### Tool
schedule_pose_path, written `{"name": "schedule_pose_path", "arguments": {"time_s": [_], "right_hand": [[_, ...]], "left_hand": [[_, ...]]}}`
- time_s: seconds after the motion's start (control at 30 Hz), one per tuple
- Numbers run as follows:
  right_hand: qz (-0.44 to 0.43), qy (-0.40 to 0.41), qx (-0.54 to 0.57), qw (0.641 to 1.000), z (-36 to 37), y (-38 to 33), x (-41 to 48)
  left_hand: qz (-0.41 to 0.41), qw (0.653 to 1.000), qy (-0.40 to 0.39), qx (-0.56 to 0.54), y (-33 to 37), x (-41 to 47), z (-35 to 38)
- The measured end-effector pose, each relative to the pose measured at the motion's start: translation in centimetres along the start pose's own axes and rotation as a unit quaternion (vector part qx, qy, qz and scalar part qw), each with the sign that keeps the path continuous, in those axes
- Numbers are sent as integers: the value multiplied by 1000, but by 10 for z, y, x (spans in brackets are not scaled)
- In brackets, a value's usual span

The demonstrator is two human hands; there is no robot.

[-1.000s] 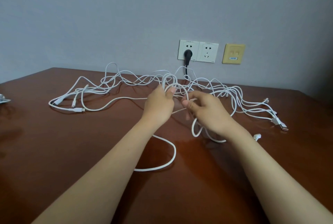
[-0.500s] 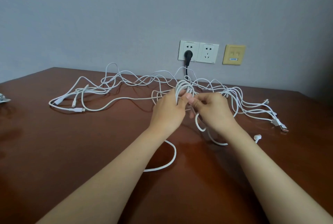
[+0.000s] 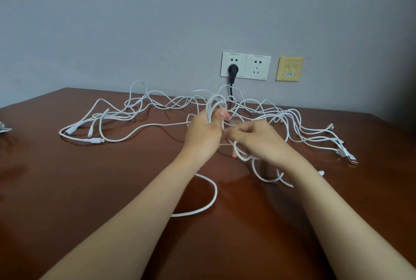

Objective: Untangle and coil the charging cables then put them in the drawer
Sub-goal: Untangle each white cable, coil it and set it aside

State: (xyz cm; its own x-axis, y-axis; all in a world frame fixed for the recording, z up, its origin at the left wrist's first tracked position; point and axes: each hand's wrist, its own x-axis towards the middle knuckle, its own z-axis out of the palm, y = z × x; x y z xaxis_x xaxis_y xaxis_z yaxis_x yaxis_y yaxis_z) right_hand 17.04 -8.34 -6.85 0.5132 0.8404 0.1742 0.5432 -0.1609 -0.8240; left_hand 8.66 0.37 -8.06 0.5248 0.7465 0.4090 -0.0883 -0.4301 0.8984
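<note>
- The white charging cables [image 3: 284, 115] lie in one tangle on the brown table [image 3: 90, 189], spreading out to both sides of the hands and beyond them.
- The left hand [image 3: 203, 131] is closed around a small coil [image 3: 217, 104] of several loops, thumb pressing them against the fingers; the loops stand up above the fist.
- The right hand [image 3: 256, 139], just beside the left, has its fingers curled and pinches a strand; more strands hang under its palm.
- A loose loop [image 3: 216, 192] lies under the left wrist.
- Connector ends rest far out to the left [image 3: 98, 140] and right [image 3: 351, 160] of the hands.
- Beyond the hands, a black plug [image 3: 231, 70] sits in a wall socket [image 3: 257, 68], beside a yellow plate [image 3: 289, 68].
</note>
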Motion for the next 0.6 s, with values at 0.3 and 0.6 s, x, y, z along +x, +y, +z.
{"name": "schedule_pose_path", "arguments": {"time_s": [0.3, 0.6], "right_hand": [[-30, -83, -58, 994, -8, -10, -5], [-35, -56, -195, 978, -4, -11, -8]], "left_hand": [[-72, 988, 113, -76, 1, 13, -13], [-106, 979, 114, -132, -3, 14, -14]]}}
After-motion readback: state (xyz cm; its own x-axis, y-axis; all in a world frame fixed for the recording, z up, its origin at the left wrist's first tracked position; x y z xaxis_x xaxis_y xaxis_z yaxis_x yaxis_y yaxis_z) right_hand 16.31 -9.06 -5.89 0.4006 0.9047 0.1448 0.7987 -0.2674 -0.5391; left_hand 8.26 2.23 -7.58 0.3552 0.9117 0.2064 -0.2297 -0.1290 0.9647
